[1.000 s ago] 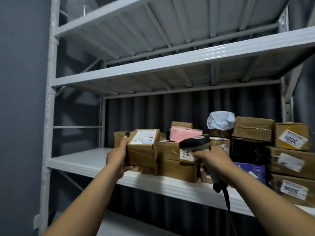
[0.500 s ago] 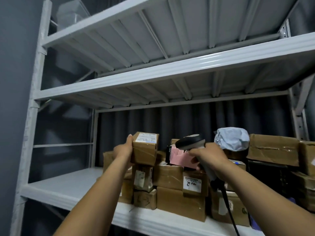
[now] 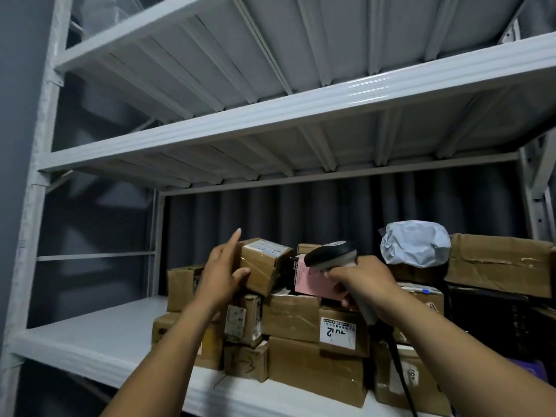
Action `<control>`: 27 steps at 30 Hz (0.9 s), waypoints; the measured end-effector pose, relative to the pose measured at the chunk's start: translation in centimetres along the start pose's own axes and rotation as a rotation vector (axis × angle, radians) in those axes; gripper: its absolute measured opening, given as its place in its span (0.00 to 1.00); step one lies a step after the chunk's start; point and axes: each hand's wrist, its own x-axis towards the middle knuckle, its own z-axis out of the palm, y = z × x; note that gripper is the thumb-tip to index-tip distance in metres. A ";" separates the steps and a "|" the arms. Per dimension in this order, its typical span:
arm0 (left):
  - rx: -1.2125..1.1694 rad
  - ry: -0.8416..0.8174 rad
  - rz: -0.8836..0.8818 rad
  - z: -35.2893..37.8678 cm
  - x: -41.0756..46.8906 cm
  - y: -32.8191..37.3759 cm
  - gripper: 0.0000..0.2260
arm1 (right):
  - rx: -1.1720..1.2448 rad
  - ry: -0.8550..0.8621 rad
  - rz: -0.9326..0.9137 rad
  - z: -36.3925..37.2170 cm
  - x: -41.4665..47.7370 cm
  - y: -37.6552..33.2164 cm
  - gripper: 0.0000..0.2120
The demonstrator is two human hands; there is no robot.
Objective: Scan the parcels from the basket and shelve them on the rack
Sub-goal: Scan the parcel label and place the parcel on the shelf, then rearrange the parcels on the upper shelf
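Here the small cardboard parcel (image 3: 264, 266) sits tilted on top of the stack of brown boxes (image 3: 313, 365) on the rack (image 3: 87, 338), its white label facing up. The left hand (image 3: 224, 276) lies flat against the parcel's left side, with the fingers (image 3: 233, 243) straight and spread and pointing upward. The thumb touches the parcel's front face, and nothing is gripped. The right hand (image 3: 365, 285) is wrapped round the handle of a barcode scanner (image 3: 331, 254). The scanner's dark head points left, just beside the parcel, and its cable (image 3: 401, 377) hangs down in front of the boxes. A pink parcel (image 3: 310, 284) stands directly behind the scanner head. Lower in the stack, a box carries a white label (image 3: 337, 332) with handwritten digits. To the right, a white plastic mailer (image 3: 415, 243) rests on more cartons, and a dark curtain (image 3: 301, 212) hangs behind the shelf.
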 end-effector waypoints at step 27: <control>0.198 -0.318 -0.049 -2.2 -21.0 8.1 0.29 | -0.101 0.001 0.187 -7.3 -21.5 5.8 0.04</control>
